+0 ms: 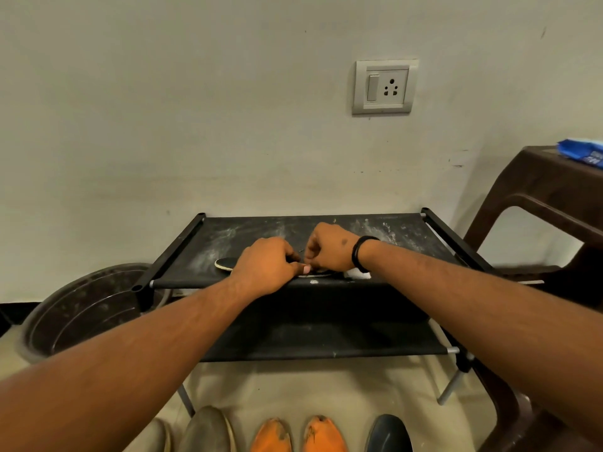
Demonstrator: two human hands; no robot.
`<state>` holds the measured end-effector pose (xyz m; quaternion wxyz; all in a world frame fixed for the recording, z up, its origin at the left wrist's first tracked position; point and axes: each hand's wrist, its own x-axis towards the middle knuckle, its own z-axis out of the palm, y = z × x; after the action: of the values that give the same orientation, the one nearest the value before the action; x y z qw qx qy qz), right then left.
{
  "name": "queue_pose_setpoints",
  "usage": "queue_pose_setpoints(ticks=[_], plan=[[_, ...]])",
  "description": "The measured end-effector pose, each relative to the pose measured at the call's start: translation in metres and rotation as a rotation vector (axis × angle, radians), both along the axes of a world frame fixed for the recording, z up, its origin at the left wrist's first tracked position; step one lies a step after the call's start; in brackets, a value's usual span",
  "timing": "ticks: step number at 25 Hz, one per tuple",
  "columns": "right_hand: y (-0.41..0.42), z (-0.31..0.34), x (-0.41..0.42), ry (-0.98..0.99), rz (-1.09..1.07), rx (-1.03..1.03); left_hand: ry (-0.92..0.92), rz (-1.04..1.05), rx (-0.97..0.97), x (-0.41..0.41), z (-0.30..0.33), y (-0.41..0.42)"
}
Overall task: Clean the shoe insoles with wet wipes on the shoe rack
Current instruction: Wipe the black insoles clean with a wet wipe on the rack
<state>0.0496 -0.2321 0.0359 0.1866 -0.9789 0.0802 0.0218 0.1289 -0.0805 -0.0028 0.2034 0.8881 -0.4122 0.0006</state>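
Note:
A black shoe insole [225, 263] with a pale edge lies near the front edge of the dusty black shoe rack [248, 231], on its top shelf. My left hand [266, 267] rests closed on the insole's middle and hides most of it. My right hand [329, 247], with a black wristband, is curled just to the right, fingertips meeting the left hand's. What the fingers pinch is hidden. A crumpled white wet wipe [359, 274] lies on the shelf under my right wrist.
A brown plastic chair [535, 190] stands at the right with a blue wipes pack [582, 153] on its seat. A dark round tub [85, 308] sits on the floor at the left. Several shoes [270, 435] line the floor below the rack. A wall socket [385, 87] is above.

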Motion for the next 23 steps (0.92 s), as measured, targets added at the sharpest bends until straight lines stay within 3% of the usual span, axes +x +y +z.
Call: queue_pose_setpoints(ticks=[6, 11, 17, 23], plan=[[-0.027, -0.007, 0.005, -0.08, -0.331, -0.226, 0.001, -0.001, 0.0, -0.001, -0.001, 0.001], [-0.009, -0.002, -0.002, 0.009, -0.038, 0.08, 0.001, 0.013, 0.017, -0.003, -0.001, 0.003], [-0.04, -0.005, -0.005, -0.057, -0.377, -0.314, 0.01, 0.002, 0.009, -0.005, 0.001, 0.001], [0.0, -0.01, -0.001, -0.042, -0.063, 0.071, -0.002, 0.032, 0.043, -0.004, 0.0, 0.003]])
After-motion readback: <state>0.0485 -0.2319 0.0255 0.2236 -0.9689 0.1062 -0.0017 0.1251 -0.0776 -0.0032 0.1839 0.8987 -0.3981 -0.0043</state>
